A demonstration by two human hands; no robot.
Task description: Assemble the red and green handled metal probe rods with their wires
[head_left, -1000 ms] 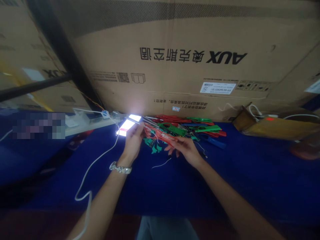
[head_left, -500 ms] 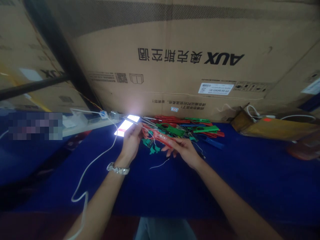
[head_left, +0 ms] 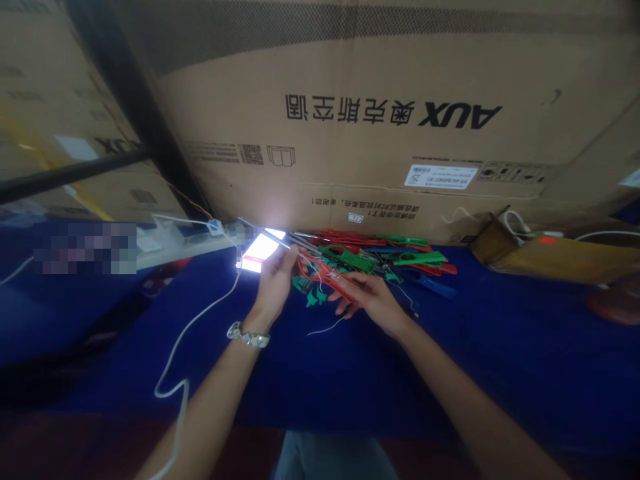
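My left hand (head_left: 273, 285), with a metal watch on its wrist, is closed on the front end of what looks like a red long-nosed lighter (head_left: 331, 279). A thin metal tube (head_left: 274, 238) sticks out past its fingers, over a brightly lit phone (head_left: 260, 251). My right hand (head_left: 377, 303) grips the rear of the red handle, thumb on top. A thin white wire (head_left: 325, 329) hangs below the handle. Right behind my hands lies a pile of similar pieces, with a green handle (head_left: 349, 258), red ones and small teal parts (head_left: 316, 297). The lighter's inside is too blurred to make out.
A blue cloth (head_left: 320, 380) covers the table. A large cardboard box (head_left: 350, 153) stands upright behind the pile. On the right is a yellowish carton (head_left: 540, 260) with a white cable. Another white cable (head_left: 193, 320) runs down across my left forearm. A dark metal post (head_left: 135, 100) rises at left.
The whole view has shifted slightly, so everything sits a little further right. Both hands keep their hold on the red lighter, with hardly any change in their pose.
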